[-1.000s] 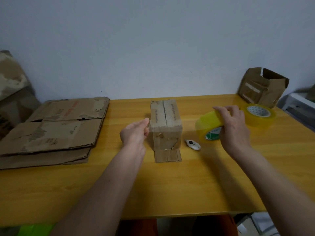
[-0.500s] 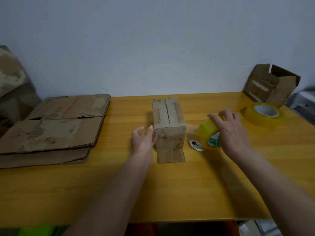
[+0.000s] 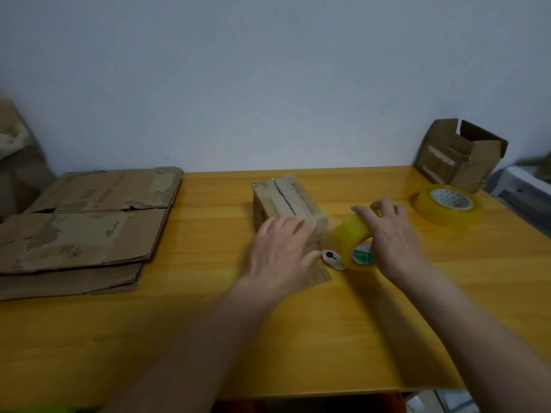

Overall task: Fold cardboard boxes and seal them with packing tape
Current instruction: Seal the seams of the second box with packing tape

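A small brown cardboard box (image 3: 283, 199) stands in the middle of the yellow wooden table (image 3: 298, 338), its top flaps closed with a seam down the middle. One end flap lies open on the table toward me. My left hand (image 3: 280, 248) lies over the box's near end with its fingers spread flat. Just right of the box, my right hand (image 3: 390, 234) grips a roll of yellow packing tape (image 3: 353, 241) on its edge. A small white cutter (image 3: 332, 259) lies between the box and the roll.
A stack of flattened cardboard boxes (image 3: 86, 225) covers the table's left side. A second tape roll (image 3: 447, 205) lies flat at the right. An open cardboard box (image 3: 460, 155) stands at the back right corner against the wall.
My left hand has moved from the box's left side onto its near end. My right hand has brought the tape roll down closer to the box and the cutter.
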`<state>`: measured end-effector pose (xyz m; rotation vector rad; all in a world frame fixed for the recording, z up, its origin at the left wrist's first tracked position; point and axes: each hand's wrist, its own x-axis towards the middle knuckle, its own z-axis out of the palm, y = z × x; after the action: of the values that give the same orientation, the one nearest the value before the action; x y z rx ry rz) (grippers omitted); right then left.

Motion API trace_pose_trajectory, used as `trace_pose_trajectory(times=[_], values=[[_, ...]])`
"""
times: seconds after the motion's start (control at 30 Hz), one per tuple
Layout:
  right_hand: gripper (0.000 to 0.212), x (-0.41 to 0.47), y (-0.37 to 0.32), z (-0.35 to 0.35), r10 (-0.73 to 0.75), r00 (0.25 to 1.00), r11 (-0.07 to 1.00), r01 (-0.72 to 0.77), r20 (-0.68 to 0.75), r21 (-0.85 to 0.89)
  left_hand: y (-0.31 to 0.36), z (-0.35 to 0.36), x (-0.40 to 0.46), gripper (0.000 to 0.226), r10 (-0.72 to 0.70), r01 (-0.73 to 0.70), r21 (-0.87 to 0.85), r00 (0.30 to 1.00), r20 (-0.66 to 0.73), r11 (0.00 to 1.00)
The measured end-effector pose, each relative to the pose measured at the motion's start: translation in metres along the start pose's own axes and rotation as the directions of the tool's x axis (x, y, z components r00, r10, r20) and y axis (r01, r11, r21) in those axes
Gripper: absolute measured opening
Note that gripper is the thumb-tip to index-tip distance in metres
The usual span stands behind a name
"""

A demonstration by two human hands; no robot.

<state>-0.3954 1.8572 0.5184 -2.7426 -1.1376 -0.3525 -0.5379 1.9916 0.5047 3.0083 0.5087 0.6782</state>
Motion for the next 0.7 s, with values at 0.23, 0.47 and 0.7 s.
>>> trace_pose_trajectory(times=[0.23,0.47,0.7], values=[[0.076,0.000,-0.013,-0.008,-0.155,0.987,0.985,0.151,0.041,0.086,-0.054,-0.024,0.000,0.064,-0.010,-0.013,0.143,0.988,0.154,0.990],[0.071,-0.008,-0.048,-0.021,-0.387,0.850,0.868,0.203,0.358,0.454,-0.044,-0.036,0.033,0.068,-0.352,0.352,0.063,0.874,0.335,0.934],[0.062,-0.001,-0.038,-0.030,-0.428,0.777,0.834,0.142,0.462,0.534,-0.042,-0.014,0.051,0.064,-0.354,0.330,0.128,0.859,0.371,0.935]])
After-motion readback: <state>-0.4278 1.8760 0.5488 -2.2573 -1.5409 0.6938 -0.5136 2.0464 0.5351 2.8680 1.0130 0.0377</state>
